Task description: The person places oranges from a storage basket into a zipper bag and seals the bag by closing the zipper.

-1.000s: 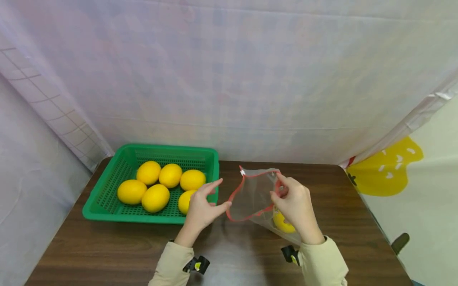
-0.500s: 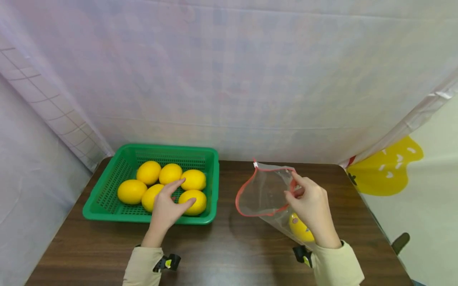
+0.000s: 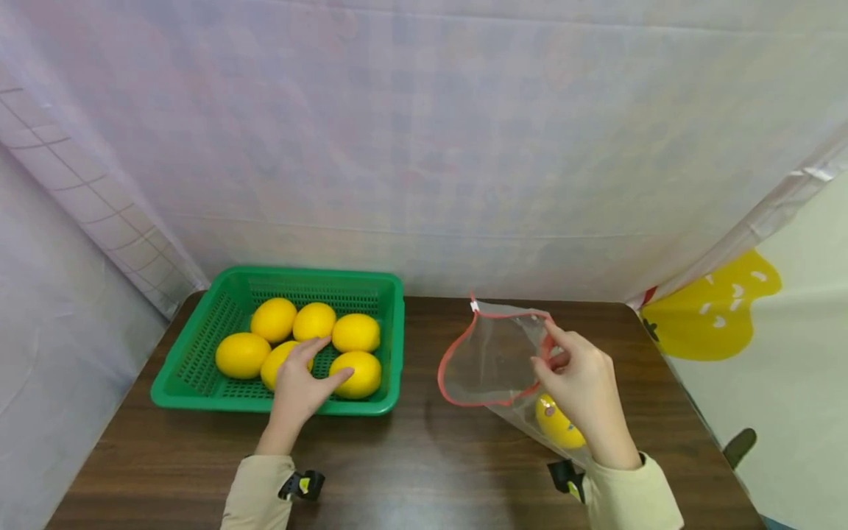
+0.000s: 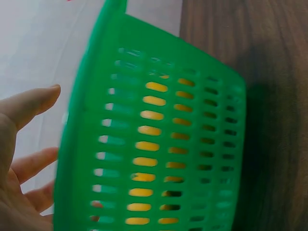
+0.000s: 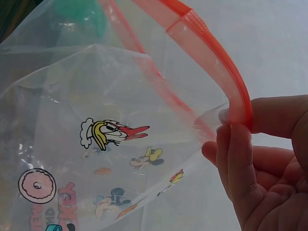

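Note:
My left hand [image 3: 299,386] hovers over the green basket [image 3: 397,346], thumb and fingers spread wide. Its thumb tip overlaps the front-right lemon [image 3: 361,374] in the head view. Seen from the left wrist, that hand [image 4: 24,168] stands just past the rim, behind the basket's slotted wall [image 4: 149,53]. My right hand [image 3: 579,375] pinches the red zip edge of a clear slider bag [image 3: 490,357], whose mouth gapes toward the left. Inside the bag's lower part is one lemon [image 3: 556,423], partly hidden by the wrist. Cartoon prints [image 5: 115,132] cover the bag in the right wrist view.
Several more lemons [image 3: 243,355] lie in the basket, which stands at the left of the brown wooden table [image 3: 424,456]. A pale curtain [image 3: 424,147] rises along the table's back edge. Brown tabletop lies between basket and bag.
My left hand has gone left from the bag's mouth to over the basket, lately shifting slightly further left. My right hand has carried the bag to the right.

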The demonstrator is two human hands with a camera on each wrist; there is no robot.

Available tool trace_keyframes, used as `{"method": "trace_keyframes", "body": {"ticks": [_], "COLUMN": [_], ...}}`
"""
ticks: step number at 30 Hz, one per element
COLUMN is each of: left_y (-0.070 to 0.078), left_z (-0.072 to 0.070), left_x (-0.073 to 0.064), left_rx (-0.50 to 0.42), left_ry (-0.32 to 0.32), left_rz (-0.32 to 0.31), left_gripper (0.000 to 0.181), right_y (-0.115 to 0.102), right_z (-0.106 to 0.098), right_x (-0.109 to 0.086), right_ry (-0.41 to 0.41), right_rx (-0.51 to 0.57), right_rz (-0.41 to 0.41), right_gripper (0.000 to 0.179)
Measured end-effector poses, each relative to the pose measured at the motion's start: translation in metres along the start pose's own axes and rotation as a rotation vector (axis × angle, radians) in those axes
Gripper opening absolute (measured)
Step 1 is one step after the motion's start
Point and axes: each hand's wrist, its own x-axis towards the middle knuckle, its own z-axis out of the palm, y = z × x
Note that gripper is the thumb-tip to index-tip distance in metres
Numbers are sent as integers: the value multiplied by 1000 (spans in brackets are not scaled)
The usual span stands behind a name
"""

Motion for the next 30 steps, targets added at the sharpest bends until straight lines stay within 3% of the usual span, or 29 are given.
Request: {"method": "trace_keyframes", "body": {"ticks": [14,20,30], "left_y": [6,6,4], "left_z": [27,31,36], "left_x": [19,20,20], "left_rx": [91,172,290], "left_ry": [-76,-117,-256], "left_rz": [20,10,-43], "left_gripper": [60,61,73], "right_y": [0,-1,-2], "right_z": [1,1,2], "right_x": [-2,-2,-1], "right_ry": [-6,-10,-19], "right_rx": [4,12,26], "right_rz": [7,1,-13], "right_gripper": [43,44,44]}}
